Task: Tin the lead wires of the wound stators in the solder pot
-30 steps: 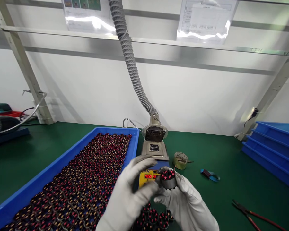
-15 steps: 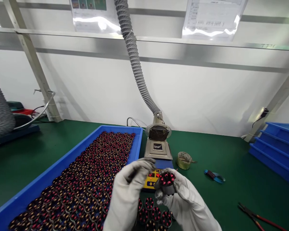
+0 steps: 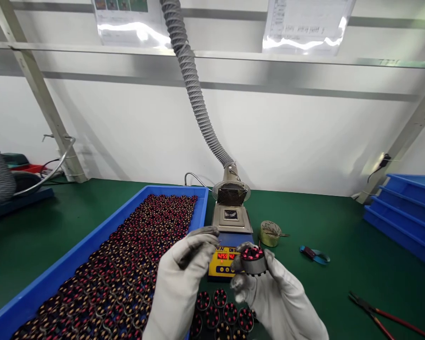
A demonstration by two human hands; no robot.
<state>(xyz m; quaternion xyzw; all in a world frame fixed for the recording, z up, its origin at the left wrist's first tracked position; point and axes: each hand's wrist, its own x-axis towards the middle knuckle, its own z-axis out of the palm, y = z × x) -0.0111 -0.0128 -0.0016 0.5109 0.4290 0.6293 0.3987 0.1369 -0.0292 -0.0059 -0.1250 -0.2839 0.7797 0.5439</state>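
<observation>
My right hand [image 3: 276,293], in a white glove with dark-stained fingertips, grips a small ring-shaped motor stator [image 3: 254,265]. Red coil ends face up inside its dark rim, and a short wire end sticks up. My left hand [image 3: 187,264], gloved alike, is just left of it with thumb and fingers pinched together; whatever is between the fingertips is too small to make out. Below and between my hands, several more stators [image 3: 230,312] stand on the bench. Behind my hands sits a solder pot [image 3: 231,222] with a yellow display panel [image 3: 221,269], partly covered by my right fingers.
A long blue tray [image 3: 201,208] packed with stators lies at left. A grey fume hose [image 3: 194,94] comes down behind the solder pot. To the right are a round tin [image 3: 269,238], a blue-banded tool [image 3: 315,255], red-handled pliers [image 3: 371,311] and stacked blue trays [image 3: 403,212].
My left hand has moved slightly left, away from the stator. My right hand has tilted the stator so more of its side wall shows. The view has shifted a little.
</observation>
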